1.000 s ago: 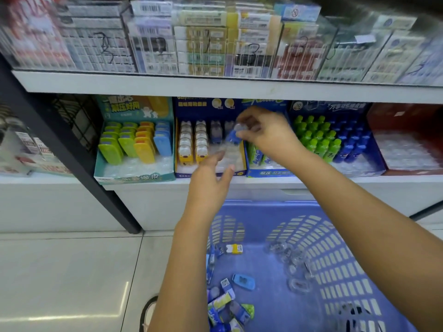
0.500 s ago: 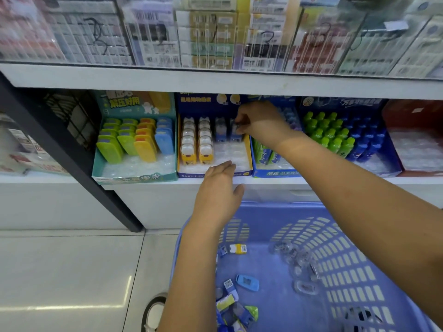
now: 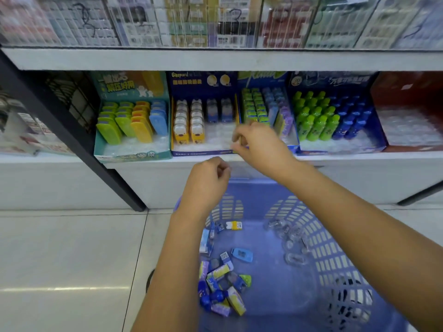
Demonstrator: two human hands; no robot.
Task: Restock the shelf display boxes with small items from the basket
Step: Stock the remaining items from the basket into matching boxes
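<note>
Right hand (image 3: 260, 146): your fingers are bunched at the front right corner of the navy display box (image 3: 203, 150). Blur hides whether they pinch anything, so I cannot tell.
Left hand (image 3: 206, 182): loosely curled with nothing showing in it, just below and left of your right grip (placed, I'd judge, to dip for the next piece).
Blue items (image 3: 219, 111): two stand upright at the back of that box, beyond your right fingertips. The clear slots nearer your grip are bare, which is likely why the hand hangs there.
Yellow items (image 3: 189, 123): two columns left of your right grip, filled to the front.
Basket (image 3: 309, 219): under both wrists, close below the shelf for short reaches.
Loose stock (image 3: 223, 281): small packets heaped beside your left forearm.
Clear pieces (image 3: 293, 245): apart from the heap, nearer your right forearm.
</note>
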